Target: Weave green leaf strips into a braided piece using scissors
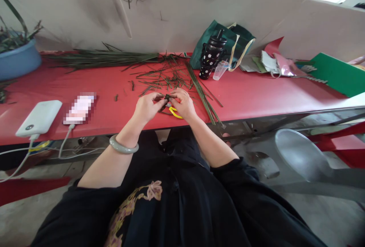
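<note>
At the far left corner of the red worktop [256, 94] a blue basin [17, 59] holds long dark leaves. Nearer the front edge on that side lies a white power bank [40, 117], its cable dropping over the edge, and just beside it to the right a phone [80, 108] with a second cable plugged in. Along the back edge a long bundle of green leaves [105, 57] stretches toward the middle, and short green trimmings [162, 77] lie scattered between it and the hands.

At the middle of the front edge the left hand [146, 107], a pale green bangle [123, 145] on its wrist, is curled with thumb and fingertips pinched on a small dark green woven piece [167, 98]. The right hand [184, 104] meets it from the other side, fingers closed on the same piece, so it sits held between both hands just above the worktop. Under the right hand a pair of yellow-handled scissors [174, 112] lies on the surface, partly hidden; whether the hand touches it cannot be told.

Just right of the hands a sheaf of thin green strips [203, 96] runs diagonally from the middle to the front edge. Behind it, near the back edge, stands a black flowered bottle [211, 56] with a clear plastic cup [219, 71] beside it and a green bag [225, 41] behind. Further right lie paper scraps [278, 64] and a green sheet [336, 74] at the right end. Below the front edge on that side stands a grey chair [299, 159].
</note>
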A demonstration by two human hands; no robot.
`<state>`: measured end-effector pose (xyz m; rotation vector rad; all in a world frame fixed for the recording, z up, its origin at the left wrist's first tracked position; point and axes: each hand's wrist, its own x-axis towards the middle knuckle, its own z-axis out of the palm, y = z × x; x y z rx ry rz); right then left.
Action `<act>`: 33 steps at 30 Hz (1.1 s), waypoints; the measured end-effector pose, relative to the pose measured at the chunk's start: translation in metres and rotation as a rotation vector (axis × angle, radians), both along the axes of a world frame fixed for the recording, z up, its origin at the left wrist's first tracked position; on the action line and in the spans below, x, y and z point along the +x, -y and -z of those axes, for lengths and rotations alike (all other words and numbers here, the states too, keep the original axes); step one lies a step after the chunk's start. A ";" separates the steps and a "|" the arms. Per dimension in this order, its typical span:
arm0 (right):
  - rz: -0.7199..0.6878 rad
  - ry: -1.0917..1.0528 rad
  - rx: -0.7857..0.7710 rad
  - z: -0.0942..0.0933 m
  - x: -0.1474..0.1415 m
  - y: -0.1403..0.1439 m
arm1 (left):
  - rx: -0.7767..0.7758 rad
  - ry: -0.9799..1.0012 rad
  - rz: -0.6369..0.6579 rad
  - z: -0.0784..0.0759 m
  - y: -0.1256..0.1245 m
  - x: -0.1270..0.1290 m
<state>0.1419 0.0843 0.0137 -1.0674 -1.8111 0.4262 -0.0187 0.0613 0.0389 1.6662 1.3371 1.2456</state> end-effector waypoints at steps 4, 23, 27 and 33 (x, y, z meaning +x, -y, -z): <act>-0.016 -0.052 -0.030 -0.002 -0.002 0.002 | -0.020 0.126 -0.005 -0.006 0.001 0.002; -0.279 -0.514 -0.360 0.017 -0.013 -0.003 | -0.272 0.439 0.048 0.006 -0.007 0.003; -0.232 -0.484 -0.375 0.018 -0.013 -0.002 | -0.022 0.273 -0.067 0.013 -0.008 0.003; -0.110 -0.395 -0.291 0.018 -0.015 -0.003 | 0.290 -0.301 -0.190 0.009 0.000 0.004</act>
